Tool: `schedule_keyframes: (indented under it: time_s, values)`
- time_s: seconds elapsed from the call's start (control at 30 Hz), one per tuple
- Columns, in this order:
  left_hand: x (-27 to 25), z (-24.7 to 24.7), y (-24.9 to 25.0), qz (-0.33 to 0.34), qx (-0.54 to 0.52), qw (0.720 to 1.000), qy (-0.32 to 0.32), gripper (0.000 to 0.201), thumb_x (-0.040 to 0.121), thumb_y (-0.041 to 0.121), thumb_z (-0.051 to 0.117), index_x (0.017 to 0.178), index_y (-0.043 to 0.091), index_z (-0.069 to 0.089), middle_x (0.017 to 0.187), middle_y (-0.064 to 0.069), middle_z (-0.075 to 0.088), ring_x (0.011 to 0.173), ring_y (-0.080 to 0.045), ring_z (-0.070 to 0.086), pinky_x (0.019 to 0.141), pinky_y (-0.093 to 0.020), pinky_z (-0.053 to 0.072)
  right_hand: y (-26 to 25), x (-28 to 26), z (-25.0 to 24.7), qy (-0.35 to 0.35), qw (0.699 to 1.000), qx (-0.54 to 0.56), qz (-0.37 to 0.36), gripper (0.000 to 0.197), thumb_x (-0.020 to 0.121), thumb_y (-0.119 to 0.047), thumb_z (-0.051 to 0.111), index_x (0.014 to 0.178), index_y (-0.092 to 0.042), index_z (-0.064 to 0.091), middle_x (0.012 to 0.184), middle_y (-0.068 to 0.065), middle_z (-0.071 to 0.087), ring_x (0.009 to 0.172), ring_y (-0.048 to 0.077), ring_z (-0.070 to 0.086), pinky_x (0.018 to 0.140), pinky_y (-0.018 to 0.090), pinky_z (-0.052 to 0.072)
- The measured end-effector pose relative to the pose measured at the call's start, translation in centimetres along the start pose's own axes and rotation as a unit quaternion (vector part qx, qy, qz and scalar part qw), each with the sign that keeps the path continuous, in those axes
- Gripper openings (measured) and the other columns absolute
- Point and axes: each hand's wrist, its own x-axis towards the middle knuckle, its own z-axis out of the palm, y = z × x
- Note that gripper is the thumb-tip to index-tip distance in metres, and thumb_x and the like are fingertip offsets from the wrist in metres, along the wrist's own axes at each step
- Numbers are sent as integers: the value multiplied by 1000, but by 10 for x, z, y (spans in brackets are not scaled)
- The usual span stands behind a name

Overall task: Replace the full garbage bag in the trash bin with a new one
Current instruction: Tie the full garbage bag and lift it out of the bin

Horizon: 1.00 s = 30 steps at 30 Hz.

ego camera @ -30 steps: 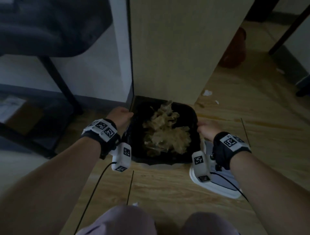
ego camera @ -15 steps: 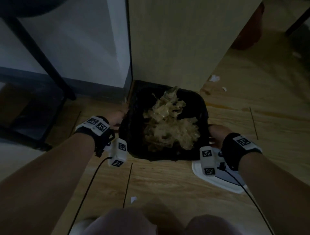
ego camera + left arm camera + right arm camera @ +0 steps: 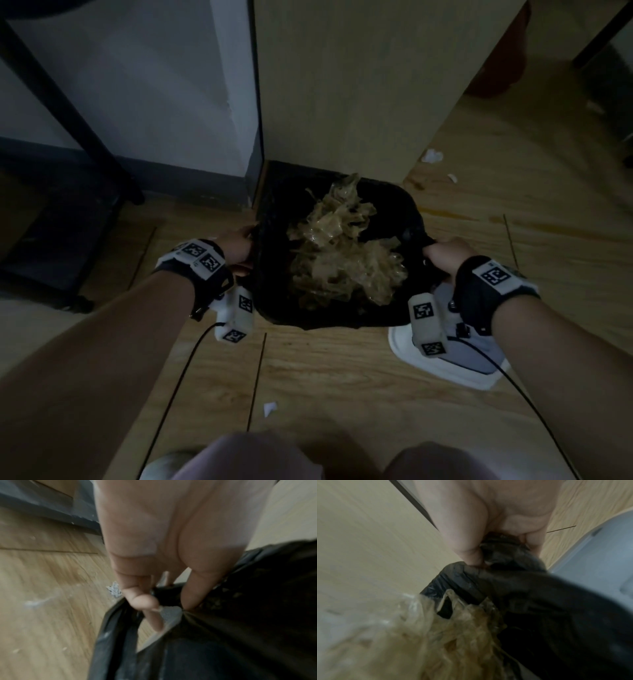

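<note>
A black garbage bag (image 3: 274, 240) lines the trash bin on the floor in front of me, heaped with crumpled yellowish plastic waste (image 3: 342, 253). My left hand (image 3: 236, 245) pinches the bag's left edge; in the left wrist view its thumb and fingers (image 3: 147, 601) clamp black film (image 3: 223, 635) over the grey bin rim (image 3: 171, 614). On the other side my right hand (image 3: 442, 253) grips a bunched fold at the bag's right edge, and the right wrist view shows that black fold (image 3: 503, 555) squeezed in my right hand (image 3: 481, 555), with the waste (image 3: 453, 635) just below.
The bin stands against a light wooden cabinet (image 3: 359, 85) and a wall corner (image 3: 236, 102). A white bin lid (image 3: 455, 363) lies on the wood floor at the right. A black metal frame leg (image 3: 68, 109) is at left. Paper scraps (image 3: 432, 156) dot the floor.
My view has come closer and lower over the bin. Both hands have closed on the bag's side edges, and the right one has drawn its edge up and inward.
</note>
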Motion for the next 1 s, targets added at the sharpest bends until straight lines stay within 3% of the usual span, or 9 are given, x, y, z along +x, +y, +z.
schedule_keyframes:
  time_s: [0.13,0.27,0.37,0.43,0.53,0.6,0.7,0.83,1.0]
  values:
    - [2,-2,-1,-19,-15,1000,-1,44,96,1,40,140,6,37,76,-8,55,63,-20,52,51,-29,46,-4,-4,0,10,1000,14,-1,12,92,-8,52,98,2,56,99,20,58,86,30,56,73,35,41]
    - [-9,-10,6,-26,57,998,30,15,95,8,43,99,2,55,67,-8,49,59,-18,45,56,-26,36,-8,-10,-2,29,999,29,-9,9,91,-6,53,100,-8,54,98,17,56,70,27,55,69,32,43]
    - [-14,-26,10,-7,82,993,86,27,90,17,50,65,8,51,70,-12,53,63,-22,47,57,-27,35,-12,-19,-7,61,997,38,-17,29,91,-4,53,118,3,59,110,23,60,97,37,61,87,40,48]
    - [-19,-35,16,16,56,992,114,27,88,20,55,64,10,52,85,-13,57,78,-23,52,69,-31,40,-16,-27,-10,77,996,47,-25,32,93,-5,51,123,6,56,118,24,61,104,37,60,87,40,48]
    - [-31,-40,28,44,19,991,126,29,91,16,53,63,19,49,95,-11,53,86,-22,51,86,-37,45,-20,-41,-14,88,994,60,-38,21,93,-5,49,110,-1,60,74,17,68,68,28,58,58,28,44]
    - [-45,-39,35,56,-7,990,129,30,93,14,50,63,19,47,86,-10,54,72,-23,52,79,-35,47,-20,-51,-18,101,992,61,-46,15,92,-6,52,102,-2,62,61,13,61,60,25,54,52,27,41]
    - [-65,-36,47,98,12,987,124,35,92,15,50,58,13,42,67,-7,47,66,-20,46,62,-29,37,-19,-66,-22,93,991,67,-63,30,93,-12,55,117,3,61,97,18,64,87,31,61,71,30,45]
    - [-91,-29,65,132,96,980,111,31,94,21,48,64,10,50,72,-10,52,67,-19,48,64,-29,37,-19,-86,-25,92,990,73,-81,38,93,-14,55,130,-2,55,127,18,60,112,35,58,84,32,46]
    - [-106,-25,63,115,90,986,85,23,86,22,60,69,8,54,71,-10,50,68,-21,48,66,-29,37,-14,-103,-29,88,989,79,-84,26,91,-12,56,68,-2,61,74,10,59,82,31,60,77,32,46]
